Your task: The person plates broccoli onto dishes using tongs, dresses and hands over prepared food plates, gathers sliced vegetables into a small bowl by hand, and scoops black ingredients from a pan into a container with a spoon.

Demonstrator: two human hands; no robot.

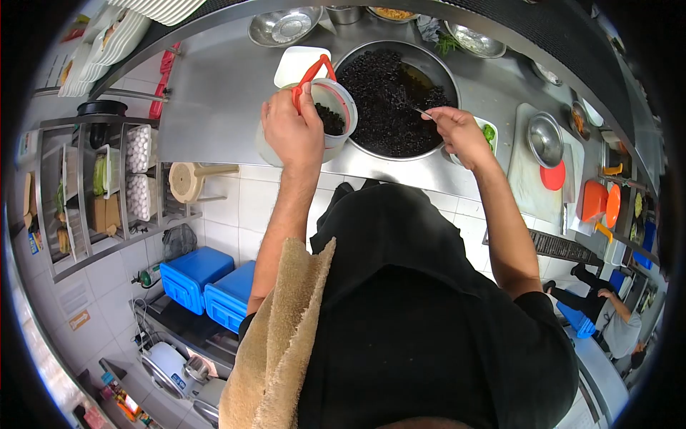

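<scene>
My left hand [293,129] is closed round the red handle of a translucent plastic bucket [344,100], tilted against the near left rim of a large metal bowl [457,89]. Dark pieces lie inside the bucket. The bowl holds a mass of small black beans or similar pieces [379,129], with brownish liquid showing at its upper right. In my right hand [461,136] is the thin handle of a metal spoon [424,114]; its head is down among the black pieces and hard to make out.
A white tray [296,66] sits behind the bucket. Several metal bowls [286,27] line the back. To the right are a cutting board [529,171], a small steel bowl [545,139] and a knife [568,186]. Blue boxes [196,275] stand lower left. Another person [618,325] is far right.
</scene>
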